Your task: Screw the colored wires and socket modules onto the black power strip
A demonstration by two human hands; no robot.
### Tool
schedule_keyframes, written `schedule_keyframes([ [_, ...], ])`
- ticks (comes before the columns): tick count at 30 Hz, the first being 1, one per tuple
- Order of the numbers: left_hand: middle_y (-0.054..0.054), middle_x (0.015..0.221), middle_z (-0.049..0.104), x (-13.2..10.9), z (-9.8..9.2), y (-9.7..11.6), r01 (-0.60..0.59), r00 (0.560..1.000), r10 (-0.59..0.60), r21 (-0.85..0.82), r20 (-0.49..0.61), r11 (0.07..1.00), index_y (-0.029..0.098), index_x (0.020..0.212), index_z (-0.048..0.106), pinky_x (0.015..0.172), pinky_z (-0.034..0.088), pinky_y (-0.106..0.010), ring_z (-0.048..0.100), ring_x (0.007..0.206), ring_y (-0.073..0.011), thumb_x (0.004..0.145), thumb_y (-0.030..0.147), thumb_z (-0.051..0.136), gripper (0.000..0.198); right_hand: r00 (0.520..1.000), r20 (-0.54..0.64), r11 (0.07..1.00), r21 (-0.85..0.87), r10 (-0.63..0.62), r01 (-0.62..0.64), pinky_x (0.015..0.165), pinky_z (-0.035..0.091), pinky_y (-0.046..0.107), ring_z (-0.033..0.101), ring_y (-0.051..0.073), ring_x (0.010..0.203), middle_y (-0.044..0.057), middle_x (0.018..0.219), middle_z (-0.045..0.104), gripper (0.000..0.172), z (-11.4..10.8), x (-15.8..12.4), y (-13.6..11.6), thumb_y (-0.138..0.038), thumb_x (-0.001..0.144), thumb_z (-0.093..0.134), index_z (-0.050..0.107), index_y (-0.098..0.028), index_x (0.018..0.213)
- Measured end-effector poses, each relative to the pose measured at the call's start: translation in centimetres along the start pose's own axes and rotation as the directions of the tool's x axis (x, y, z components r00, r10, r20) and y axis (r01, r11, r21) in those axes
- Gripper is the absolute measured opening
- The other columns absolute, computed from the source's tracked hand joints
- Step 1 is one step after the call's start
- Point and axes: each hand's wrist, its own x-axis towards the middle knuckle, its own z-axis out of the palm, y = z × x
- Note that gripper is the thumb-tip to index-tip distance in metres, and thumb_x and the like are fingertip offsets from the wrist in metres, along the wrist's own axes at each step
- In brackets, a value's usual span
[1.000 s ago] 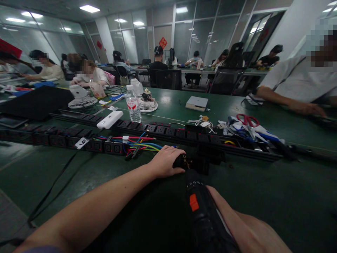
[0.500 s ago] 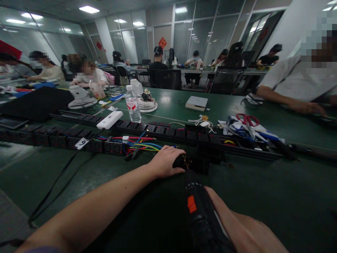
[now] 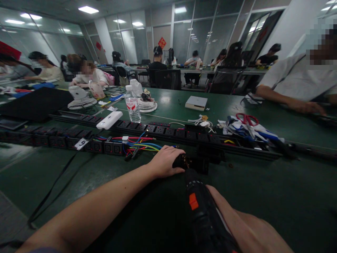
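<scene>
My right hand (image 3: 244, 225) is closed around a black cordless drill (image 3: 202, 207) with an orange switch. The drill's bit points away from me and meets a small black part with brass-coloured metal bits (image 3: 187, 161). Gripping the left end of that part is my left hand (image 3: 167, 161), fingers curled over it. Loose red, blue, yellow and green wires (image 3: 147, 144) run up to the left hand from an opened black socket strip (image 3: 97, 146). Whether the bit sits in a screw is too small to tell.
Behind lies a long black power strip (image 3: 168, 131) with a white power bank (image 3: 109, 120) on it. A water bottle (image 3: 133, 105), fan parts (image 3: 147, 105), a white box (image 3: 196, 103) and gloves with red scissors (image 3: 247, 121) stand farther back. A co-worker (image 3: 297, 80) sits at right.
The drill's body has shifted very slightly right and its collar looks turned a little. My left hand holds the black part in the same place.
</scene>
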Motion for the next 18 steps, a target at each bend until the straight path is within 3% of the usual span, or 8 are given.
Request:
schedule_keyframes([
  [5,-0.008,0.119,0.064,-0.1,0.0,0.0,-0.016,1.0,0.016,0.0,-0.009,1.0,0.018,0.122,0.051,0.097,0.037,-0.04,0.057,0.108,-0.0246,0.075,0.037,0.072,0.055,0.998,-0.061,0.999,-0.035,-0.03,0.028,0.049,0.059,0.036,0.07,0.03,0.068,0.008,0.091,0.073,0.063,0.0,0.1,-0.3,-0.035,0.076,0.051,0.042,-0.02,0.137],
  [11,-0.008,0.119,0.063,-0.1,-0.2,0.2,-0.012,1.0,0.012,-0.005,-0.005,1.0,0.019,0.122,0.051,0.097,0.037,-0.039,0.056,0.109,-0.0248,0.075,0.036,0.071,0.054,0.993,0.075,0.99,-0.11,0.094,-0.085,0.06,0.061,0.044,0.07,0.032,0.069,0.011,0.087,0.073,0.073,0.0,0.5,-0.5,-0.028,0.072,0.056,0.039,-0.011,0.141],
  [14,-0.008,0.12,0.063,-0.1,-0.1,0.2,-0.004,1.0,0.004,-0.002,-0.001,1.0,0.02,0.122,0.051,0.098,0.037,-0.04,0.056,0.11,-0.0248,0.075,0.034,0.071,0.054,0.995,0.019,0.994,-0.053,0.1,-0.099,0.059,0.061,0.04,0.07,0.03,0.069,0.007,0.086,0.072,0.07,-0.5,0.7,-0.9,-0.031,0.071,0.064,0.045,-0.02,0.137],
  [18,-0.008,0.121,0.062,0.0,0.1,0.0,0.004,1.0,-0.004,-0.003,0.002,1.0,0.021,0.124,0.049,0.098,0.036,-0.04,0.055,0.111,-0.0247,0.075,0.032,0.07,0.055,0.995,-0.046,0.996,0.012,0.084,-0.084,0.072,0.06,0.042,0.068,0.034,0.087,0.009,0.102,0.07,0.085,-1.4,0.8,-2.1,-0.039,0.061,0.078,0.044,-0.027,0.139],
])
